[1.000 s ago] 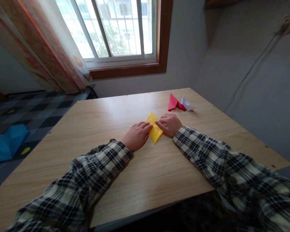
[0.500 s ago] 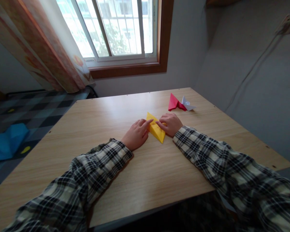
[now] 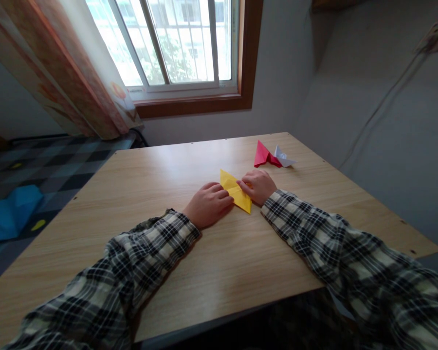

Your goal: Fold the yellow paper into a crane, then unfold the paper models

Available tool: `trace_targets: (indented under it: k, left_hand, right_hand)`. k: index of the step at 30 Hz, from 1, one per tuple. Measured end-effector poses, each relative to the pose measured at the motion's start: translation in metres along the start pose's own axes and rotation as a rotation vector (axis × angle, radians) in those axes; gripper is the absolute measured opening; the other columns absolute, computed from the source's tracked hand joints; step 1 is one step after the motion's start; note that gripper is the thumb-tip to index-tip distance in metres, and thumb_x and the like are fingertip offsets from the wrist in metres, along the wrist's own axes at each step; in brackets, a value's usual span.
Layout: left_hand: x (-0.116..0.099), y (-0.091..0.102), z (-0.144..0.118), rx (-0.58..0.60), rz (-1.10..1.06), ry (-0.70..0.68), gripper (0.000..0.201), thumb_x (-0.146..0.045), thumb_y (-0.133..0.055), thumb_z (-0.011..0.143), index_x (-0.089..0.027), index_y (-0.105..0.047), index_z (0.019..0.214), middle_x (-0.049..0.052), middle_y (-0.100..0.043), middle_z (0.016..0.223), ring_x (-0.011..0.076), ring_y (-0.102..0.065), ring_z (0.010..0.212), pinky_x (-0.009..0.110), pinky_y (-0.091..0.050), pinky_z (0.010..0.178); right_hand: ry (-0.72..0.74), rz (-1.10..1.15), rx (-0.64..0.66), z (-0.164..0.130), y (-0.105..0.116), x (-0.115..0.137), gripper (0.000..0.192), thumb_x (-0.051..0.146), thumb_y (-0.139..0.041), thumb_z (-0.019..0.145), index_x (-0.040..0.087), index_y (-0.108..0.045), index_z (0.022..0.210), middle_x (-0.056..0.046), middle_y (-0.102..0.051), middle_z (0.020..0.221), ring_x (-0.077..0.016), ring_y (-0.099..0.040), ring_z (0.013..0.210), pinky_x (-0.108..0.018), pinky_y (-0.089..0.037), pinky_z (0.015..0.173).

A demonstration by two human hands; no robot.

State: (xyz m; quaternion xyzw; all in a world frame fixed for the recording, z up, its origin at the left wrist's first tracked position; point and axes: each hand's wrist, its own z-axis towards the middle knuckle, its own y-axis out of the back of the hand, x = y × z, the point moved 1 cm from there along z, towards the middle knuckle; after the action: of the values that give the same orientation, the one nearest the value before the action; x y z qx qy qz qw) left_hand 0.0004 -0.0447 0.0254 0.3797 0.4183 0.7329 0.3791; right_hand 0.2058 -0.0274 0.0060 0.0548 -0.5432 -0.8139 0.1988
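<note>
A folded piece of yellow paper [image 3: 237,193] lies on the wooden table [image 3: 190,272] between my two hands, its long points facing away and toward me. My left hand [image 3: 209,204] has its fingers curled over the paper's left edge, the fingertips on it. On the other side, my right hand [image 3: 258,186] holds the right edge, thumb on top and fingers bent around it. Parts of the paper's side corners are hidden under the fingers.
Beyond my right hand stand a red folded paper [image 3: 263,154] and a white folded paper [image 3: 284,156], touching or overlapping. Left of the table, a blue folded paper [image 3: 12,211] rests on a checked cloth [image 3: 58,155]. Walls and a window [image 3: 182,43] lie behind.
My left hand's outstretched index finger has drawn back off the paper's middle, and its fingers now curl at the left edge. The yellow paper has turned slightly and looks flatter.
</note>
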Motion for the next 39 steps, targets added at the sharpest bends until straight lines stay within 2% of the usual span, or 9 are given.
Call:
trace_targets:
  k: [4,8,18,24,30,36,39]
  left_hand:
    - [0.0004,-0.0006,-0.0014,-0.013,-0.024,0.038,0.031,-0.031,-0.040,0.102,-0.020,-0.066,0.090,0.003,-0.069,0.086,0.0175,-0.063,0.081,0.033,-0.048,0.076]
    - [0.0008,-0.0014,-0.0027,-0.027,-0.054,0.069,0.028,-0.031,-0.042,0.101,-0.020,-0.065,0.087,0.003,-0.069,0.086,0.0176,-0.063,0.079,0.032,-0.048,0.071]
    - [0.0025,-0.0062,-0.0042,-0.051,-0.123,0.131,0.026,-0.032,-0.045,0.099,-0.019,-0.060,0.083,0.003,-0.068,0.084,0.0171,-0.061,0.077,0.030,-0.047,0.067]
    - [0.0032,-0.0036,-0.0034,-0.076,-0.182,0.183,0.038,-0.042,-0.041,0.101,-0.019,-0.059,0.078,0.003,-0.065,0.078,0.0156,-0.058,0.070,0.029,-0.047,0.065]
    - [0.0013,0.0002,-0.0026,-0.073,-0.169,0.123,0.035,-0.037,-0.040,0.102,-0.019,-0.061,0.081,0.003,-0.067,0.080,0.0151,-0.060,0.072,0.029,-0.047,0.065]
    - [0.0012,0.0003,-0.0031,-0.058,-0.166,0.131,0.032,-0.033,-0.041,0.101,-0.019,-0.061,0.080,0.003,-0.067,0.081,0.0149,-0.059,0.071,0.028,-0.046,0.064]
    - [0.0011,-0.0002,-0.0031,-0.084,-0.188,0.176,0.030,-0.032,-0.040,0.101,-0.019,-0.062,0.085,0.004,-0.068,0.084,0.0154,-0.060,0.074,0.029,-0.048,0.066]
  right_hand:
    - [0.000,0.010,0.002,-0.0002,0.0001,0.0003,0.043,0.039,-0.044,0.100,0.018,-0.071,0.075,-0.007,-0.072,0.085,-0.0186,-0.057,0.081,-0.034,-0.031,0.075]
    - [0.002,0.027,-0.004,-0.0004,0.0000,-0.0002,0.047,0.041,-0.040,0.102,0.019,-0.071,0.074,-0.007,-0.072,0.085,-0.0185,-0.057,0.081,-0.034,-0.031,0.076]
    - [0.016,0.072,0.021,-0.0008,-0.0007,-0.0015,0.052,0.044,-0.034,0.104,0.018,-0.071,0.080,-0.006,-0.070,0.087,-0.0170,-0.057,0.079,-0.033,-0.032,0.074]
    - [0.047,0.109,0.021,-0.0010,-0.0011,-0.0019,0.057,0.045,-0.027,0.105,0.018,-0.073,0.085,-0.007,-0.070,0.088,-0.0170,-0.058,0.080,-0.032,-0.033,0.075]
    - [0.058,0.130,0.024,-0.0009,-0.0012,-0.0036,0.065,0.050,-0.020,0.105,0.019,-0.074,0.086,-0.007,-0.071,0.086,-0.0169,-0.059,0.080,-0.032,-0.035,0.076]
    - [0.058,0.150,0.016,-0.0017,-0.0002,-0.0034,0.077,0.056,-0.009,0.103,0.018,-0.074,0.088,-0.008,-0.070,0.085,-0.0176,-0.060,0.081,-0.032,-0.035,0.075]
    - [0.043,0.168,0.004,-0.0028,0.0002,-0.0026,0.080,0.058,-0.005,0.102,0.019,-0.074,0.092,-0.008,-0.071,0.087,-0.0177,-0.060,0.081,-0.032,-0.036,0.075]
